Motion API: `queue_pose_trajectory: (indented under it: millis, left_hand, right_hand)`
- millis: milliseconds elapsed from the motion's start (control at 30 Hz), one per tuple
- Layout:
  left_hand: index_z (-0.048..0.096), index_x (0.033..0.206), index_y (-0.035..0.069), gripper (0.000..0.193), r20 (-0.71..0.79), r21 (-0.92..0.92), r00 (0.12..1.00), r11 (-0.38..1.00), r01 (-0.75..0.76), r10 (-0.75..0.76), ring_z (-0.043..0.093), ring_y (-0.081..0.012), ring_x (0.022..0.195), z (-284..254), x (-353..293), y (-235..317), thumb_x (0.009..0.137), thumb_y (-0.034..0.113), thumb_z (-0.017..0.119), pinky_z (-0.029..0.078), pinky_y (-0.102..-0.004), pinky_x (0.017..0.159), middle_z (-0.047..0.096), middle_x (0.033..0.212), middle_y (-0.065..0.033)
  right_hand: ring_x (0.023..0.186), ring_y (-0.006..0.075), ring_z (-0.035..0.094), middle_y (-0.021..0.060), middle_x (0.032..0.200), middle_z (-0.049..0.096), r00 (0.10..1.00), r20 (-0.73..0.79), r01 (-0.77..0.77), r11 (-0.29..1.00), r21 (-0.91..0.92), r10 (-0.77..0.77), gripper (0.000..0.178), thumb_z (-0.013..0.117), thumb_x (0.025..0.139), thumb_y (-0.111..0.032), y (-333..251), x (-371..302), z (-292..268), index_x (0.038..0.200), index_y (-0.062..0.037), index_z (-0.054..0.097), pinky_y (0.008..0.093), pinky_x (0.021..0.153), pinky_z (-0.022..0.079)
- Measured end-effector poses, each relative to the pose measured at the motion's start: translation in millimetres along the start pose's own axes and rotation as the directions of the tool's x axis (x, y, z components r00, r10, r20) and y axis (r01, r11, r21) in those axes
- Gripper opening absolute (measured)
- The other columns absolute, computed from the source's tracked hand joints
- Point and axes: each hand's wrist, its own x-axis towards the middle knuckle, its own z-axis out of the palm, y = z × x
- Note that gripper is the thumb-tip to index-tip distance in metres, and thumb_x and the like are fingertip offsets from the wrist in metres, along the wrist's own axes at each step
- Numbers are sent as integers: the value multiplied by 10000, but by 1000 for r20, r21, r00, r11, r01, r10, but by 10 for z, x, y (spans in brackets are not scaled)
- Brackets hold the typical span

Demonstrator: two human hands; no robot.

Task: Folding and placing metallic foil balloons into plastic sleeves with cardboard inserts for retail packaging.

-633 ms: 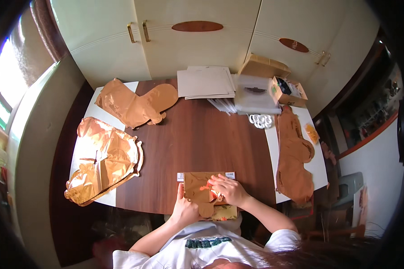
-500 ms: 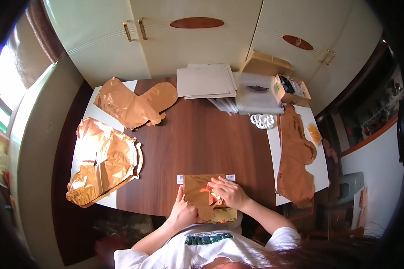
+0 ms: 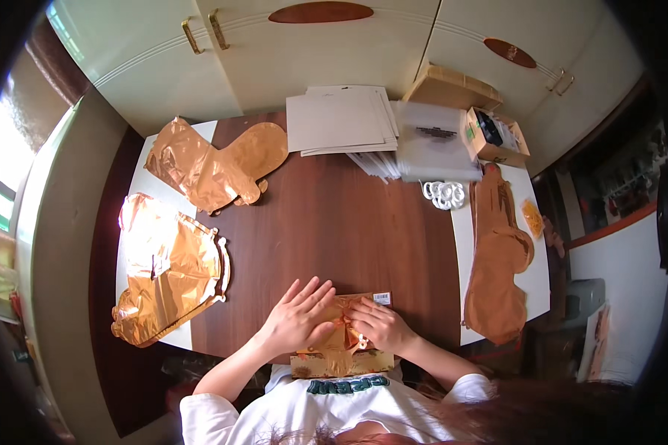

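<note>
At the near table edge lies a folded copper-coloured foil balloon (image 3: 341, 340), on top of a printed card (image 3: 375, 363) with autumn-coloured patterns along its lower strip. A white barcode label (image 3: 381, 298) shows at the far right corner. My left hand (image 3: 297, 320) is laid over the left part of the foil, its fingers stretched out and apart, with nothing held. My right hand (image 3: 382, 326) presses on the right part of the foil with its fingers extended. Both hands hide much of the foil between them.
Flat copper foil balloons lie at far left (image 3: 223, 167), near left (image 3: 172, 274) and right (image 3: 497, 259). At the back are stacked grey cards (image 3: 338, 122), clear plastic bags (image 3: 436, 144), a small box (image 3: 508, 152) and white ribbon coils (image 3: 444, 194). An orange packet (image 3: 532, 219) lies right.
My left hand has left the card's left edge and moved up and over the foil, fingers now spread. My right hand stays on the foil. The view has shifted slightly.
</note>
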Motion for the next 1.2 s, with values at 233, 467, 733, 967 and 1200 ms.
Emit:
queue_pose_trajectory:
  millis: [233, 467, 733, 967, 1200]
  left_hand:
    - [307, 1395, 29, 729, 144, 59, 990, 998, 0, -8, 230, -299, 1367, 199, -27, -56, 878, 533, 411, 115, -508, 1106, 314, 1446, -136]
    - [334, 1387, 40, 799, 127, 204, 991, 979, 4, -30, 269, -251, 1357, 247, -34, -23, 846, 625, 392, 124, -507, 1099, 345, 1436, -102]
    - [347, 1384, 52, 836, 114, 257, 993, 966, 5, -35, 267, -239, 1357, 257, -25, -11, 824, 671, 369, 128, -504, 1098, 347, 1437, -90]
    - [324, 1384, 17, 881, 117, 229, 992, 973, 18, -46, 263, -290, 1355, 237, -61, 0, 810, 681, 395, 115, -528, 1094, 324, 1440, -139]
    - [310, 1374, -31, 942, 102, 269, 988, 960, 83, -114, 251, -302, 1359, 224, -178, -62, 793, 707, 388, 104, -550, 1087, 312, 1431, -193]
  right_hand:
    - [1118, 236, 558, 103, 1130, 610, 999, -37, 24, 1000, 4, -24, 116, 545, 818, -92, 28, -1, 3, 882, -25, 615, 384, 987, 430]
    - [1189, 267, 495, 127, 1226, 547, 996, 92, -5, 993, 115, -6, 332, 625, 783, -245, 68, -6, -91, 1021, -16, 593, 417, 1041, 364]
    - [1277, 307, 387, 168, 1342, 440, 982, 129, -128, 989, -75, 137, 629, 575, 836, -439, 34, 230, -197, 1265, 8, 469, 447, 1083, 257]
    - [1318, 272, 331, 146, 1393, 390, 966, 164, -152, 954, -257, 199, 643, 521, 861, -464, -43, 181, -14, 1308, -10, 436, 478, 1086, 209]
    - [1338, 263, 299, 143, 1421, 354, 943, 189, -208, 930, -303, 273, 713, 494, 855, -521, -4, 73, -90, 1342, -9, 399, 495, 1099, 160]
